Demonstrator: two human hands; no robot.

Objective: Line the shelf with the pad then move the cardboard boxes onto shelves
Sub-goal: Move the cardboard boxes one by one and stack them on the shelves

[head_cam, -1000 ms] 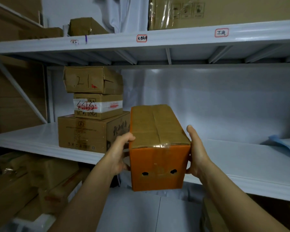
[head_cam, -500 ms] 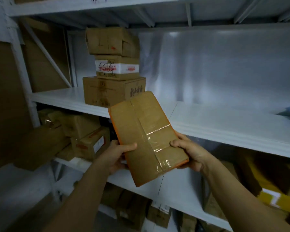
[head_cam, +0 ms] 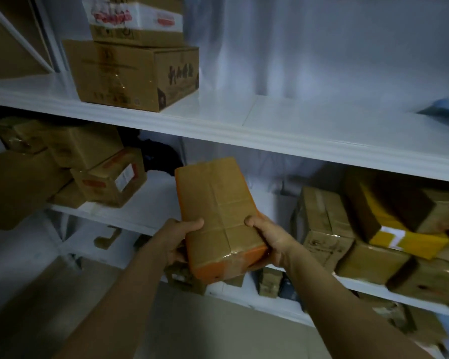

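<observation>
Reaching out from the bottom of the view, two bare forearms meet at an orange-sided cardboard box held in front of white metal shelving. Pale floor lies under the arms, and the lower shelf runs just behind the box, with an open stretch of white board between crowded cartons. The left hand clasps the box's left side, thumb laid over the taped brown top and the other fingers hidden underneath. The right hand closes on the right side in the same way, thumb on top. The box tilts, its near orange end lowest and its far end raised toward the gap between the shelves. Clear tape runs lengthwise down the brown top and wrinkles at the near edge.

To the left on the lower shelf sit jumbled brown cartons; to the right, more brown boxes and a yellow parcel. Above, the middle shelf carries a stack of cartons at its left, with bare white surface to the right. Something blue, blurred, lies at its far right edge.
</observation>
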